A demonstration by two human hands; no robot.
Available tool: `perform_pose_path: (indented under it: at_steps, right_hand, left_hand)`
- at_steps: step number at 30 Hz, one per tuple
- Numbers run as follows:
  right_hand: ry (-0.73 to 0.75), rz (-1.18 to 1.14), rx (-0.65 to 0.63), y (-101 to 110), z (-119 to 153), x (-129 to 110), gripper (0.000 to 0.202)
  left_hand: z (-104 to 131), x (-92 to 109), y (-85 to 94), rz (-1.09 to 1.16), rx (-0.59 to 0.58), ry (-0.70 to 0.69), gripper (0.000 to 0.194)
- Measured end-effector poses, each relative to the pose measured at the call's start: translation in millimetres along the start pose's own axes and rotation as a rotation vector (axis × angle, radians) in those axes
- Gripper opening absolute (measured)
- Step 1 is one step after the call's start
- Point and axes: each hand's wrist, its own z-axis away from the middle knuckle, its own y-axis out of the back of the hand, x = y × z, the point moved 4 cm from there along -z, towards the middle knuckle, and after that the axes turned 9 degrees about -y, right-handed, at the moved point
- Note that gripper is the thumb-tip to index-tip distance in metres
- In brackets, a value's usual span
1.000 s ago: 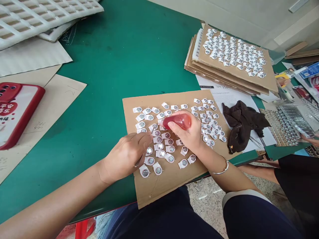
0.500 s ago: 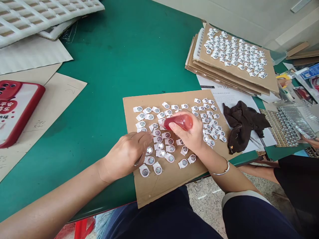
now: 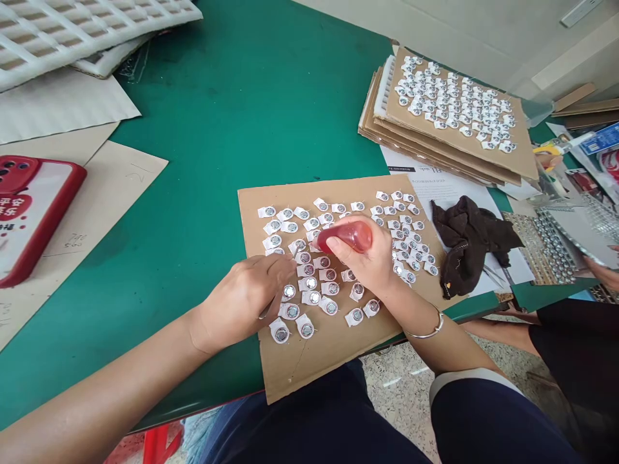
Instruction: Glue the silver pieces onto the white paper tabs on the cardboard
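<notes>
My right hand (image 3: 374,264) is wrapped round a small red squeeze bottle (image 3: 351,237), its narrow end tilted left and down over the small white tabs. My left hand (image 3: 251,290) is closed on thin metal tweezers (image 3: 269,307); their back end shows beneath the palm, while the fingers largely cover the tips. Beside the left fingertips lies a white tab with a round silver disc (image 3: 297,247). Rows of similar tabs cover a brown cardboard sheet (image 3: 290,367) under both hands.
A stack of cardboard sheets (image 3: 527,151) bearing more tabs stands at the back right. A dark cloth (image 3: 467,241) lies on papers beside trays of beads (image 3: 551,238). At left are a red-framed phone (image 3: 43,219) and white foam grids (image 3: 97,32). Another person's hand (image 3: 602,274) shows at far right.
My hands stay almost in place. The left fingers have shifted slightly, and the tweezers' tip shows less than before. At far right, the other person's tray has tilted.
</notes>
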Motion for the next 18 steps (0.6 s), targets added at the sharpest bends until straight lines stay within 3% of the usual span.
perform_pose_path:
  at_steps: [8, 18]
  right_hand:
    - [-0.023, -0.068, 0.099, 5.0, 3.3, 2.4, 0.018]
    - [-0.062, -0.013, 0.036, -0.9, 3.1, 2.3, 0.019]
  left_hand:
    - [0.0, -5.2, 4.1, 0.109, 0.072, 0.045, 0.013]
    - [0.9, -5.5, 3.5, 0.126, 0.053, 0.078, 0.015]
